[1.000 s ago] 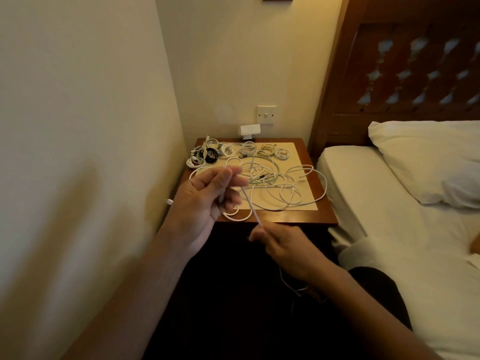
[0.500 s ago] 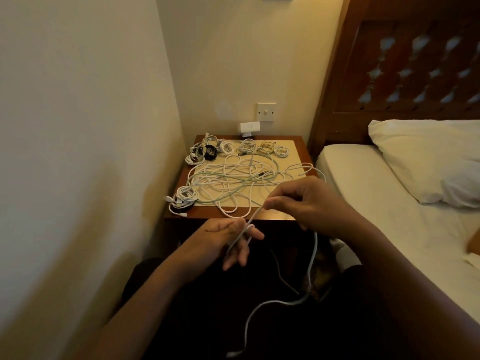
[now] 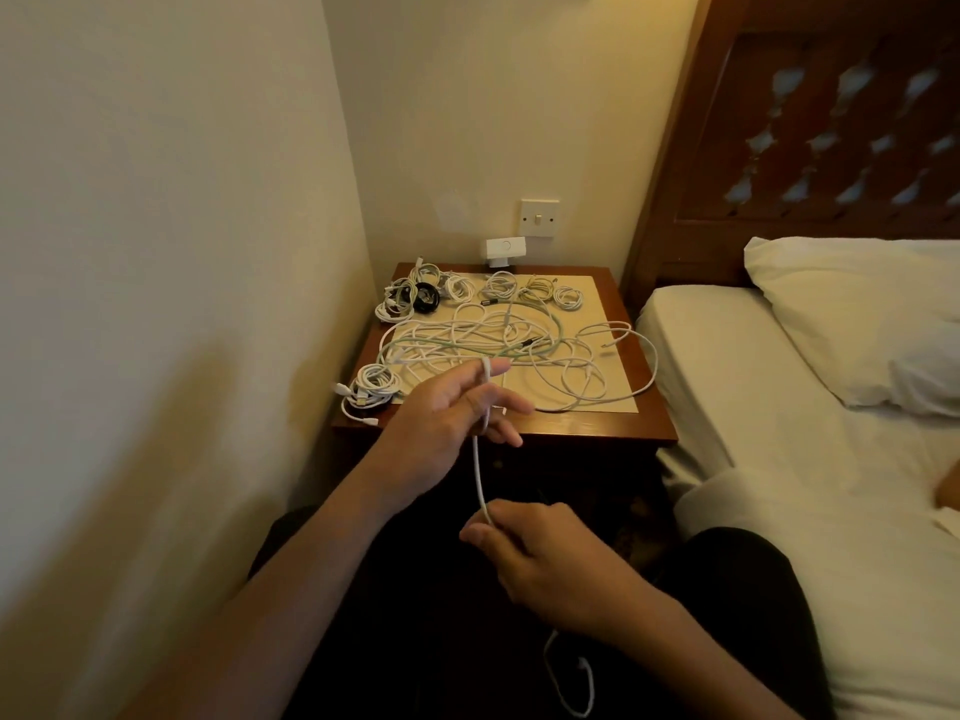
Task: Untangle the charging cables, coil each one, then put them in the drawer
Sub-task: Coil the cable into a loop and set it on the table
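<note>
The white cable (image 3: 477,470), in the air before the nightstand (image 3: 519,433), runs from a loop held round the left hand's (image 3: 441,423) half-curled fingers down to the right hand's (image 3: 545,558) pinch, and a hard pull there would likely slide that loop off the fingertips, undoing the coil

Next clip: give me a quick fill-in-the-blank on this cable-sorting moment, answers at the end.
The left hand and right hand hold one ___ cable between them. Among the coiled bundles at the nightstand's back, one is ___. The tangle includes a pale ___ strand. Missing: white; black; green.
</note>
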{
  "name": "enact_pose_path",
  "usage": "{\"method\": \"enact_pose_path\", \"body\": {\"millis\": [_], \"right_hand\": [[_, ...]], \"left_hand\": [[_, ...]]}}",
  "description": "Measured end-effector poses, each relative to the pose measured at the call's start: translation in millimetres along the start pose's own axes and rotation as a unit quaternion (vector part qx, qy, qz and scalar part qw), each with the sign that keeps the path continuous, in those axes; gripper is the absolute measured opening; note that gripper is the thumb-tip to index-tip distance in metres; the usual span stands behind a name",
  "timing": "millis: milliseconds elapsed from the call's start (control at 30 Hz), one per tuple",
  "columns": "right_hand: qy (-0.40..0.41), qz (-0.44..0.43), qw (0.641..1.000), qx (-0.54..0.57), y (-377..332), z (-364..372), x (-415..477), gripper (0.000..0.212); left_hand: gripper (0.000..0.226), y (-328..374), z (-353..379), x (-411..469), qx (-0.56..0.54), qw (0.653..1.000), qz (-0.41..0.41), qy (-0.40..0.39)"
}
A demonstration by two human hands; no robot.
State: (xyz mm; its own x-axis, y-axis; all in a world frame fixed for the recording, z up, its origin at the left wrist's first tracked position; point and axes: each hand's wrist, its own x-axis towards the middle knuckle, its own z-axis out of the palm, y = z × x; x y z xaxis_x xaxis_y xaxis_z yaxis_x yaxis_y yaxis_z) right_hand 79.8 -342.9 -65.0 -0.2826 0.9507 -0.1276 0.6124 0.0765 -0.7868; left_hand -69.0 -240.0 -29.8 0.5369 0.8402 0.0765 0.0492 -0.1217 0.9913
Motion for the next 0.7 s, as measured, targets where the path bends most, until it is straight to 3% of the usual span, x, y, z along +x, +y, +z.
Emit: {"method": "enact_pose_path", "body": {"millis": [67,133,233,400,533,700], "right_hand": [[0.009,-0.008,0.999,-0.050,-18,-14,-6,0.021],[0.039,-0.015,0.995,-0.096,-33,-40,-9,0.024],[0.086,-0.016,0.990,-0.108,-37,-85,-3,0.016],[0.170,-0.032,0.984,-0.030,0,-113,22,0.008],[0.179,0.010,0.984,0.006,29,-96,24,0.030],[0.141,0.001,0.990,-0.001,37,-37,24,0.023]], "left_hand": [[0.034,-9,1,2,0.129,0.992,-0.001,-0.006],[0.028,-16,-2,-3,0.183,0.982,-0.022,-0.050],[0.030,-16,-6,-19,0.120,0.984,-0.038,-0.123],[0.041,-10,-20,-39,-0.005,0.981,-0.055,-0.188],[0.035,-5,-33,-44,-0.180,0.976,-0.035,-0.115],[0.038,8,-12,-16,-0.316,0.949,-0.011,0.003]]}}
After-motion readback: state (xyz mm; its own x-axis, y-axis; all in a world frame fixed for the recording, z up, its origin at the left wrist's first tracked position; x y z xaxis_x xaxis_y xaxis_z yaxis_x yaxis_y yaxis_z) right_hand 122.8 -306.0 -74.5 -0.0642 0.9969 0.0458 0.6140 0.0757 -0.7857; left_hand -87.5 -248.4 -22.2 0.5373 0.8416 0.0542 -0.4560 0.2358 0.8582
